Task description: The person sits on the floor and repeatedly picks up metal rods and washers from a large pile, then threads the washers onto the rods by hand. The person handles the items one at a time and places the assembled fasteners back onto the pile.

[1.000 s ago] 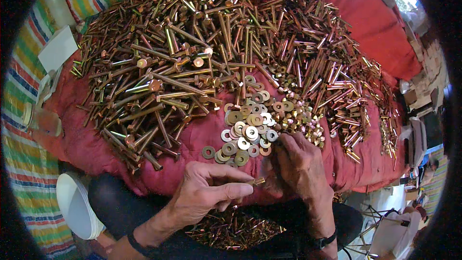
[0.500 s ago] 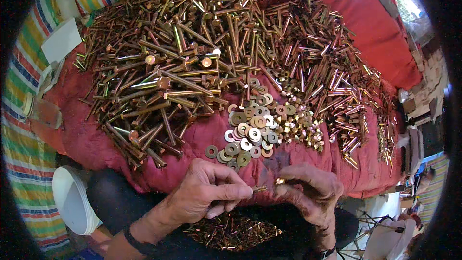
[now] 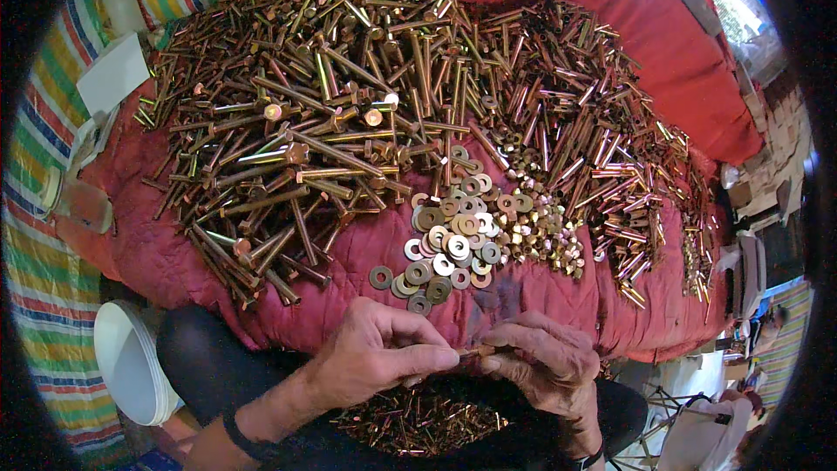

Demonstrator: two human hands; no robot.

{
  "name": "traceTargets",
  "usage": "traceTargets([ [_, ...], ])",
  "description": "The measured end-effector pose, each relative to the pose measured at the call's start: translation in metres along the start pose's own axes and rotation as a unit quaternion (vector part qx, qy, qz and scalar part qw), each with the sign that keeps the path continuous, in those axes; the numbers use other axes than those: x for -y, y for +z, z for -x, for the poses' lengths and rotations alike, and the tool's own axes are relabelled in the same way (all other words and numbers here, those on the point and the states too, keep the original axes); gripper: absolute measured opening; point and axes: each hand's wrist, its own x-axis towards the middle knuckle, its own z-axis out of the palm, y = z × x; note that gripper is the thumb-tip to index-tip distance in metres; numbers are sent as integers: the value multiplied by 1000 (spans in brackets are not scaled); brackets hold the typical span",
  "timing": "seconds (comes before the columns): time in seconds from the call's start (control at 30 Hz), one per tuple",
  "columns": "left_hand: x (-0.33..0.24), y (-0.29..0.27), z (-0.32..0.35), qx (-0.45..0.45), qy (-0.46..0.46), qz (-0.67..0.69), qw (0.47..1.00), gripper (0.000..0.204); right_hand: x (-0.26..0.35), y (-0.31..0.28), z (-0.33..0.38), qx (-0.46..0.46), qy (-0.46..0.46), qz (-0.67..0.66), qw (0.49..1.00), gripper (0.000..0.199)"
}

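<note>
Below the red quilt (image 3: pixel 540 314), left hand (image 3: pixel 370 358) and right hand (image 3: pixel 545 366) pinch 1 small bolt (image 3: pixel 478 351) between fingertips (assembly underway), finished pieces (image 3: pixel 418 423) few in lap, bolt heap (image 3: pixel 331 113), washers (image 3: pixel 449 244), nuts (image 3: pixel 545 231) mostly untouched.

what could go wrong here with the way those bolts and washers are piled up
The small bolt is pinched only at the fingertips of the left hand and right hand, over the lap, so it could slip into the heap of small parts below. The washers lie loose near the edge of the red quilt and may slide off. The long bolts are stacked high and could roll down onto the washers.
</note>
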Motion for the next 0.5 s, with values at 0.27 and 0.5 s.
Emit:
traceTargets([
  [0.27,2,10,-1,-90,342,-323,878,15,12,0,-1,14,115,-93,989,23],
  [0.5,5,11,0,-105,346,-368,857,14,13,0,1,-20,247,-126,960,28],
])
